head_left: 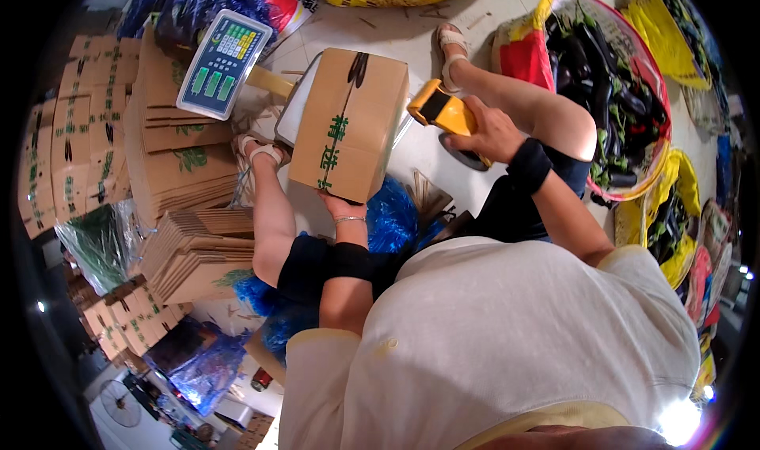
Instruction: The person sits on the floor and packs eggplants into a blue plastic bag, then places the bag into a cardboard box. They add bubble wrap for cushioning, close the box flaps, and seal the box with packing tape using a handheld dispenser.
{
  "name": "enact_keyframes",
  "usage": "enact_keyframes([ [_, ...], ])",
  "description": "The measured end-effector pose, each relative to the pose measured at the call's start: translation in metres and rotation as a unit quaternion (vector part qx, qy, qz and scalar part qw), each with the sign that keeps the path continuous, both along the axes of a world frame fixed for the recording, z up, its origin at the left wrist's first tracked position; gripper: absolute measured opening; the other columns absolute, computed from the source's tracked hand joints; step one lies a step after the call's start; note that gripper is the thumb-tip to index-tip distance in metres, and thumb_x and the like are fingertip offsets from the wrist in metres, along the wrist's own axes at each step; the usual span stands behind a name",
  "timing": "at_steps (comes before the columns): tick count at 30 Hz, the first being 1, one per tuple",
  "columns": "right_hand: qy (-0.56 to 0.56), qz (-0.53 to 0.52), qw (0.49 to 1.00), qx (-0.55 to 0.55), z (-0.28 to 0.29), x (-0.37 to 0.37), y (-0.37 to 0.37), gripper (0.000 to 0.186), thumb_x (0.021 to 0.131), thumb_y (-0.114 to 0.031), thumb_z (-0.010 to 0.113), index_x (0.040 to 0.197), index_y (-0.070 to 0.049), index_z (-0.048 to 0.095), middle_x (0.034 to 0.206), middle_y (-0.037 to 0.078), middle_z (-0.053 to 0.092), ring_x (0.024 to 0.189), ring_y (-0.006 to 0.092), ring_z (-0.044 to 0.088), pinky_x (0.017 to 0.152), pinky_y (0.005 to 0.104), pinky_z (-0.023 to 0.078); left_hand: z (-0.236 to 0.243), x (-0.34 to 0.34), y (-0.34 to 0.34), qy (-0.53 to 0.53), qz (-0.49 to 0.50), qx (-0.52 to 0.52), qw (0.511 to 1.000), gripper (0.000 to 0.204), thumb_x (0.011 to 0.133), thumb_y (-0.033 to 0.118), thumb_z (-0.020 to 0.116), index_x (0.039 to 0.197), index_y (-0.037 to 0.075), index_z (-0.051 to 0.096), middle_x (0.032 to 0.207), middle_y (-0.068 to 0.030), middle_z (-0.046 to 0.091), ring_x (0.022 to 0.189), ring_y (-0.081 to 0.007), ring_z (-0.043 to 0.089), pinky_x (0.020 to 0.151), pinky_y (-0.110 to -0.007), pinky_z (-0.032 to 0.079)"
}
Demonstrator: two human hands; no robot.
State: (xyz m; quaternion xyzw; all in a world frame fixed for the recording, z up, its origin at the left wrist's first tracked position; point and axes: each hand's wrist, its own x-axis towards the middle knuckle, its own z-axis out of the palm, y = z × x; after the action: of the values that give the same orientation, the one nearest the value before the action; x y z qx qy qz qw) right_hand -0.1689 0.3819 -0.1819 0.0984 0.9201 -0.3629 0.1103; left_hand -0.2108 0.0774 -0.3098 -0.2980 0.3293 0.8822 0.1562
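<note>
Wrapping round a yellow tape dispenser, the right hand is closed on its body, and the tool's head points at the right side of a brown cardboard carton. Head and cardboard are just beside each other; whether they touch, I can't tell. The left hand is at the carton's near end, fingers out of sight beneath, so pinching or merely propping is hidden from me.

Handling this pair well would, I judge, depend on the left hand keeping the carton level and its seam closed, while the dispenser meets the seam squarely, is pressed flat, and stays clear of bare fingers.

The carton lies over a scale platform, whose left edge peeps out; past that edge stands the display panel. The carton's top looks shut, its contents hidden.

Further right, on the tiled floor, a round red-and-yellow tub is heaped with dark eggplants, some with green caps showing. Below it, an open yellow sack holds more. Leftward lean flattened cartons, beside a clear plastic bag with something green inside, too wrapped to identify.
</note>
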Motion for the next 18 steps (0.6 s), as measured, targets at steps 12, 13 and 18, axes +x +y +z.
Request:
enact_keyframes([
  [12,0.062,-0.006,0.989,-0.132,0.012,0.024,-0.048,0.068,0.064,-0.042,0.073,0.111,0.000,0.047,0.085,0.021,0.061,0.083,0.0339,0.061,0.075,0.0383,0.046,-0.057,0.023,0.016,-0.020,0.029,-0.018,0.999,0.060,0.087,0.061,0.034,0.126,0.017,0.047,0.127,-0.0015,0.051,0.116,-0.0195,0.047,0.094,-0.038,0.039],
  [13,0.067,0.003,0.988,-0.136,0.004,0.023,-0.057,0.068,0.064,-0.042,0.073,0.111,0.000,0.047,0.084,0.021,0.061,0.082,0.0338,0.061,0.074,0.0381,0.047,-0.049,0.032,0.017,-0.091,0.020,-0.051,0.994,0.056,0.089,0.058,0.032,0.122,0.017,0.051,0.124,-0.0005,0.054,0.110,-0.0186,0.051,0.092,-0.035,0.040],
  [18,0.111,0.083,0.983,-0.121,0.028,0.033,-0.084,0.062,0.067,-0.037,0.072,0.109,-0.001,0.046,0.076,0.021,0.059,0.072,0.0353,0.061,0.066,0.0379,0.048,0.012,0.073,0.006,-0.200,-0.249,0.035,0.947,0.057,0.089,0.058,0.034,0.113,0.010,0.054,0.112,-0.0084,0.061,0.106,-0.0229,0.054,0.085,-0.036,0.042],
])
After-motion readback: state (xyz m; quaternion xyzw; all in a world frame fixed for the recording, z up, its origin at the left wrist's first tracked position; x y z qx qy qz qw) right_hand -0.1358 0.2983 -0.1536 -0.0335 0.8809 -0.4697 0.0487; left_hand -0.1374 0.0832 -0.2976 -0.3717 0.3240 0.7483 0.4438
